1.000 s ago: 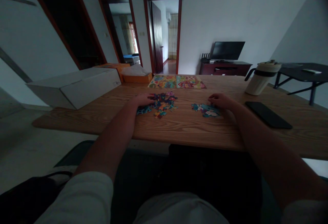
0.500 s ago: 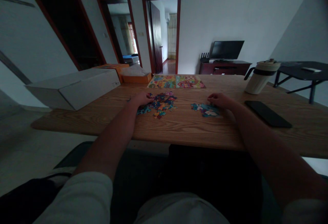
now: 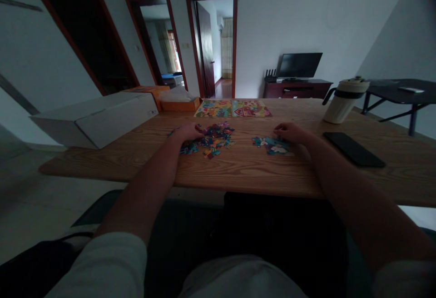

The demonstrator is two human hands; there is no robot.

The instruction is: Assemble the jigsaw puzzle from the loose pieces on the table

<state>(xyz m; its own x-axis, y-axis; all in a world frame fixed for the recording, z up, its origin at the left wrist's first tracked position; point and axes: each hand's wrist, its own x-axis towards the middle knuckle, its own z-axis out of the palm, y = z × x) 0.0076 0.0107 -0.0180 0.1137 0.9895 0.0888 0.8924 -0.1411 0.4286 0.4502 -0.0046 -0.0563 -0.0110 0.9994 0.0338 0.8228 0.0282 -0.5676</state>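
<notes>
Head view. Tabletop (image 3: 235,175): near edge runs well below both hands; bare wood grain spans the gap between the two groups of puzzle pieces and the strip in front of them. White box (image 3: 117,118) bounds the left side, orange box (image 3: 182,105) behind it. To the right, a dark flat slab (image 3: 354,149) lies beside the right forearm, with a lidded mug (image 3: 342,106) beyond. Picture sheet (image 3: 233,108) lies flat near the far edge.

Left hand (image 3: 188,132) at the left side of the piece pile (image 3: 216,140), fingers (image 3: 198,128) curled in; cannot tell whether they pinch a piece. Right hand (image 3: 291,132) at the upper right of the smaller cluster (image 3: 276,146), fingers bent, tips close together; hold not readable.

Pile: jumbled, overlapping, dark purple and red at the back, orange and blue nearer. Cluster: flat, teal with pale patches, apparently joined, outline irregular.
</notes>
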